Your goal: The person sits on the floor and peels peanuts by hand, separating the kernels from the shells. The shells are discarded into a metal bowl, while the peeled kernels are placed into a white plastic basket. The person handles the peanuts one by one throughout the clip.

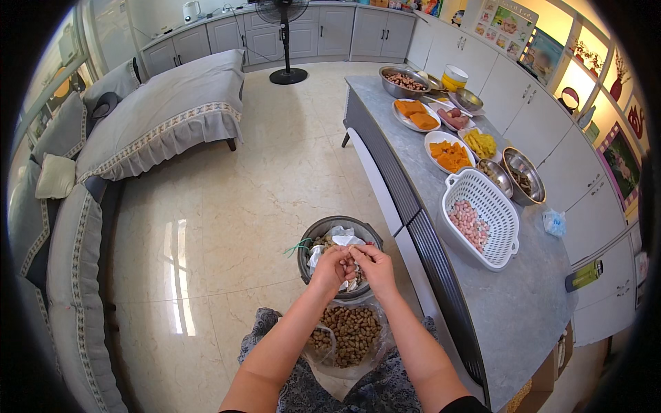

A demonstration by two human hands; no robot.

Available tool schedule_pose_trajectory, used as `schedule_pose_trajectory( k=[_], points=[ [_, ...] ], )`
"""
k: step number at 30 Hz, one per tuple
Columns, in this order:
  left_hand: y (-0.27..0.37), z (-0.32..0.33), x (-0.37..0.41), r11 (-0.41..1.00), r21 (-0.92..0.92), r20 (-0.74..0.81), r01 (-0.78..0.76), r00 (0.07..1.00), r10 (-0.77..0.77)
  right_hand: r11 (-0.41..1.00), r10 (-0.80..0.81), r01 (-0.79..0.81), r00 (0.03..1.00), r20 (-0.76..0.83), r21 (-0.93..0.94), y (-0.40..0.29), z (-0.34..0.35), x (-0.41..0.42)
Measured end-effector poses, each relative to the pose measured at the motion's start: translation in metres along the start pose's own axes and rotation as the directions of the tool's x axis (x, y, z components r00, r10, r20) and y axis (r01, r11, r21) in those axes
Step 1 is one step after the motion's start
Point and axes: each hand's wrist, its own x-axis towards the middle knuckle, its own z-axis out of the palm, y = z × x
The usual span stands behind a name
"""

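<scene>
My left hand (330, 268) and my right hand (373, 266) meet at the fingertips over a dark trash bin (303, 268). Pinkish peanut kernels (349, 268) lie in the curled fingers of my left hand. Both sets of fingertips pinch something small, probably a peanut; its shape is mostly hidden. The bin holds shells and crumpled white tissue (347, 235). A clear plastic bag of unshelled peanuts (353, 333) rests between my knees, below my hands. To the right, a white plastic colander basket (503, 232) on the table holds shelled pink peanuts (468, 223).
The grey table (508, 310) runs along my right, bearing plates of cut orange pieces (449, 156), yellow pieces (480, 143) and several metal bowls (524, 175). A green-labelled bottle (584, 275) is near its edge. A sofa (77, 289) stands left; a floor fan (285, 51) stands ahead.
</scene>
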Motion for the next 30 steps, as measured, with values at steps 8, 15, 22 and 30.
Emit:
schedule_pose_trajectory(
  k=[8,15,22,30],
  points=[
    [0.004,-0.012,-0.001,0.981,-0.166,0.090,0.100,0.992,-0.085,0.971,-0.171,0.192,0.974,0.148,-0.145,-0.004,0.003,-0.002],
    [0.006,0.000,-0.006,0.991,-0.114,0.013,0.070,0.998,-0.069,0.985,-0.135,0.144,0.986,0.094,-0.097,-0.003,0.005,-0.003],
    [0.008,0.007,-0.008,0.997,-0.037,-0.009,0.067,0.998,-0.067,0.999,-0.047,0.047,0.999,0.021,0.009,0.004,0.000,0.002],
    [0.010,0.010,-0.008,1.000,-0.004,-0.017,0.013,1.000,-0.013,0.984,0.098,-0.101,0.995,0.027,0.148,-0.010,-0.002,-0.002]
  ],
)
